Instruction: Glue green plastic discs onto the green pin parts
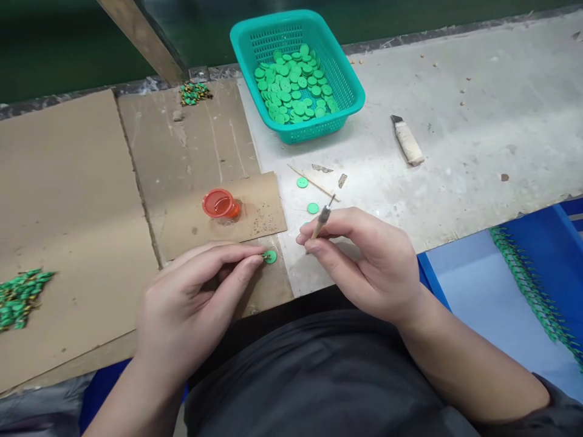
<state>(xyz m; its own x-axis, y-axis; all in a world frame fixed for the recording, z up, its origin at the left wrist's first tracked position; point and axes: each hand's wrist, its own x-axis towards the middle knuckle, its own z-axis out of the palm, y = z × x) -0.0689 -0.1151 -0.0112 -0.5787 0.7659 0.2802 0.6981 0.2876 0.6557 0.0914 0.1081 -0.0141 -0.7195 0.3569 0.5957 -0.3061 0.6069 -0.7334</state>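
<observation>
My left hand (pixel 200 291) pinches a small green-and-gold piece between thumb and forefinger, its tip over a round green disc (pixel 271 257) at the table's near edge. Whether the fingers also grip the disc, I cannot tell. My right hand (pixel 364 261) holds a thin wooden-handled needle tool (pixel 322 220), wrapped near its top, with the fine metal point turned up and away. Just beyond it lie two loose green discs, one flat disc (pixel 313 208) and one disc with small holes (pixel 302 182). A thin wooden stick (pixel 314 182) lies beside them.
A small red cup (pixel 220 204) of liquid stands on cardboard (pixel 268 188). Behind is a teal basket (pixel 350 100) of green discs. Green-and-gold pieces lie in a left pile (pixel 22 297) and a back pile (pixel 195 93). A wrapped cutter blade (pixel 407 141) lies right. Below right is a blue bin (pixel 553 243).
</observation>
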